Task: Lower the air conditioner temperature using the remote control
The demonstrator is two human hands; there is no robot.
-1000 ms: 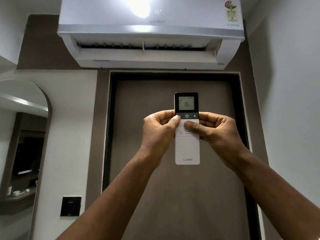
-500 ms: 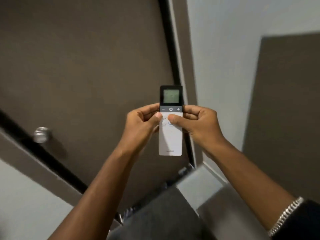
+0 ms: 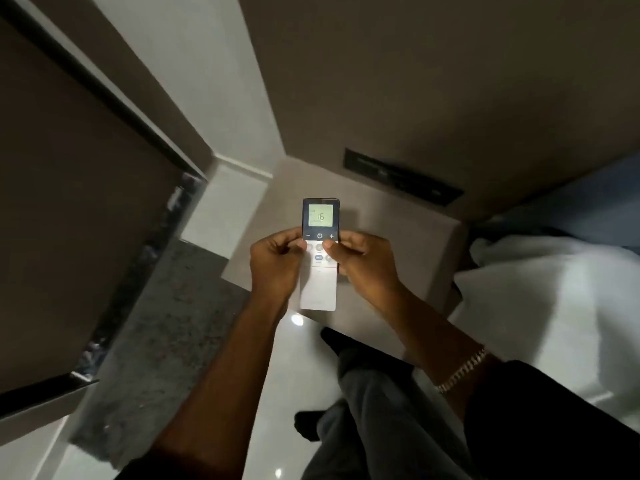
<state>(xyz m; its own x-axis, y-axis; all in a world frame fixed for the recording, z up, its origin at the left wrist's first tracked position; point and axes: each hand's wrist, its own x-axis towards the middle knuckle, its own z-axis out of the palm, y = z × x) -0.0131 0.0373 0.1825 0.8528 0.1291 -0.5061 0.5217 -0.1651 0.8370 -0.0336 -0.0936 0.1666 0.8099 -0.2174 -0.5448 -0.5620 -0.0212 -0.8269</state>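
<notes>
Remote (image 3: 319,268): upright, long axis away from body, reads 16.
Left hand (image 3: 277,265): closed on left edge, nearer minus key.
Right hand (image 3: 360,261): closed on right edge.

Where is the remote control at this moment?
In the head view, the remote control is near the centre, held upright between the left hand and the right hand, above the glossy floor.

Both hands (image 3: 277,263) raised, fingers (image 3: 341,249) seemingly curled.

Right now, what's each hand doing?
Left hand: closed on the remote control.
Right hand: closed on the remote too, thumb on its buttons.
</notes>
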